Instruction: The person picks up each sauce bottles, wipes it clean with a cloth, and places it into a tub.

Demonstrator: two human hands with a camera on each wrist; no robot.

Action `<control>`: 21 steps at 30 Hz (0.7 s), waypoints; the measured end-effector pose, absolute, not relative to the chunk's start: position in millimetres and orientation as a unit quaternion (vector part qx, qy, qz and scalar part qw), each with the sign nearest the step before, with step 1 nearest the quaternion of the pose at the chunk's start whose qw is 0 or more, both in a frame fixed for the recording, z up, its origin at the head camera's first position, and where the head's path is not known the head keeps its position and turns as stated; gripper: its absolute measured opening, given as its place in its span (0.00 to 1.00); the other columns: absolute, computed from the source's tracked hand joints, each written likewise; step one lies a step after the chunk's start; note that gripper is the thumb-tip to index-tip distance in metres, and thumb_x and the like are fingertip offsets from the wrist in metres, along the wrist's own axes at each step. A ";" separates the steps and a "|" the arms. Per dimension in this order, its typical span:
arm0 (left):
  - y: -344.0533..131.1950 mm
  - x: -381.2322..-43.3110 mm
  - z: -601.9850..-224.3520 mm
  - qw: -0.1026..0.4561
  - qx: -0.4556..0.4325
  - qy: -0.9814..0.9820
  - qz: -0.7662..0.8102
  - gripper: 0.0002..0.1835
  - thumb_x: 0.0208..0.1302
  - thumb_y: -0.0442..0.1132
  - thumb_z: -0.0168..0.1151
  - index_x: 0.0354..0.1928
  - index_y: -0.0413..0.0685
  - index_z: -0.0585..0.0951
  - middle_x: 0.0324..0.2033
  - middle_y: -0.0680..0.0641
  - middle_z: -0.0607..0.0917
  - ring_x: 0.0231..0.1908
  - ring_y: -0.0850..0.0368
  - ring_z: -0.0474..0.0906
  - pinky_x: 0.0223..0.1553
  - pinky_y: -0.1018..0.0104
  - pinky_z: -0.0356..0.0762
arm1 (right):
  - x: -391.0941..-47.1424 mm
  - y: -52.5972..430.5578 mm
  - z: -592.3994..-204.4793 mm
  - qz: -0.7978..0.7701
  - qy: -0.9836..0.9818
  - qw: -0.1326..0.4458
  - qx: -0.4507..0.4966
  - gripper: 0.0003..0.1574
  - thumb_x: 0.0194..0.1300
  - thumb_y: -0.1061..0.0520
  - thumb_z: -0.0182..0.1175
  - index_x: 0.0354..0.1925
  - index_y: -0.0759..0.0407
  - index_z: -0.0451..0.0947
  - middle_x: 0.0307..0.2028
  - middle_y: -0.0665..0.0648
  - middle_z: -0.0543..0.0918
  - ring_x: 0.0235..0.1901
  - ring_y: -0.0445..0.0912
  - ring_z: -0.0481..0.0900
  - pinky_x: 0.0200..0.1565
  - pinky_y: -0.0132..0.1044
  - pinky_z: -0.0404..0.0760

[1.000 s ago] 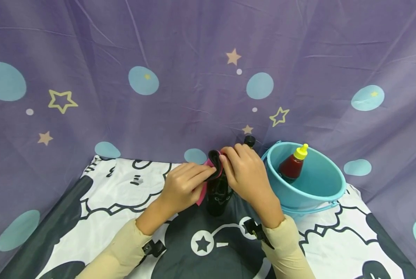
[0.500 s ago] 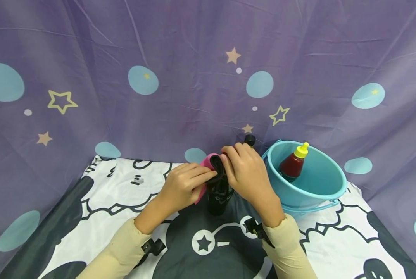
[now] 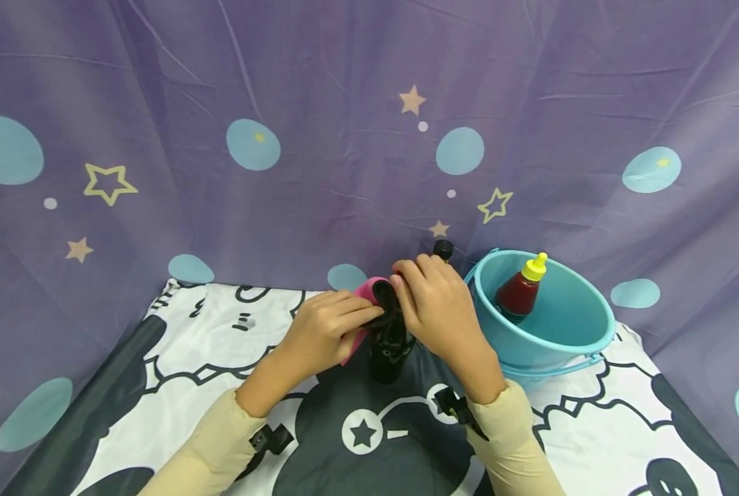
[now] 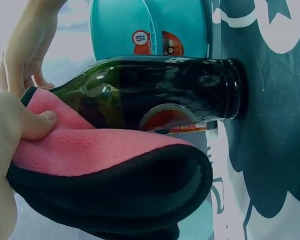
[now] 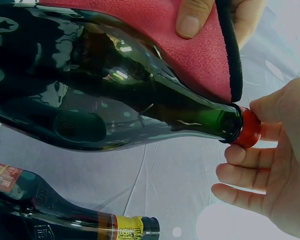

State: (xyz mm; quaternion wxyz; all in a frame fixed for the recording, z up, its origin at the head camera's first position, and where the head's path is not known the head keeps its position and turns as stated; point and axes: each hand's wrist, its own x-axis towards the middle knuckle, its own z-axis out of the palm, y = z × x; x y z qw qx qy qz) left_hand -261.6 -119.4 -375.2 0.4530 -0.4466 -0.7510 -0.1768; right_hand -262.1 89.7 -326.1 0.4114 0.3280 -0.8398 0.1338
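A dark green glass bottle stands upright on the patterned cloth cover, between both hands. My right hand pinches its red cap with thumb and index finger, while the other fingers reach out beside the neck. My left hand grips a folded cleaning cloth, pink plush on one side and black on the other. In the right wrist view the cloth lies against the bottle's shoulder and neck, under the left thumb. From the head view the hands and cloth hide the bottle's upper part.
Behind the right hand stands a second dark bottle with a yellow neck label and black cap. To the right is a light blue bucket holding a dark red squeeze bottle with a yellow top. A purple curtain hangs behind.
The cloth's folded top has shifted slightly down, and more of its pink side shows behind the fold. Both hands stay nearly in place, the right one still at the cap.
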 end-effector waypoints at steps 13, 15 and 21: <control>-122.1 -261.0 -373.5 0.437 -0.446 -0.764 -0.165 0.19 0.47 0.26 0.71 0.43 0.49 0.91 0.36 0.52 0.90 0.36 0.55 0.85 0.38 0.62 0.82 | -261.5 89.3 -325.0 0.133 -0.839 0.412 0.328 0.13 0.74 0.53 0.55 0.43 0.61 0.82 0.30 0.56 0.78 0.29 0.51 0.73 0.35 0.44 0.75; -123.2 -260.9 -373.1 0.433 -0.446 -0.767 -0.159 0.19 0.46 0.26 0.72 0.43 0.49 0.91 0.36 0.53 0.91 0.37 0.54 0.85 0.38 0.61 0.82 | -261.8 89.4 -325.0 0.132 -0.840 0.412 0.328 0.14 0.75 0.53 0.55 0.43 0.60 0.82 0.30 0.56 0.78 0.29 0.51 0.73 0.35 0.44 0.75; -126.8 -262.3 -373.2 0.422 -0.450 -0.776 -0.134 0.21 0.44 0.27 0.74 0.44 0.51 0.91 0.37 0.54 0.91 0.39 0.54 0.85 0.38 0.61 0.82 | -262.8 90.3 -326.1 0.132 -0.841 0.409 0.329 0.14 0.75 0.53 0.54 0.42 0.60 0.82 0.29 0.56 0.77 0.29 0.51 0.73 0.35 0.44 0.75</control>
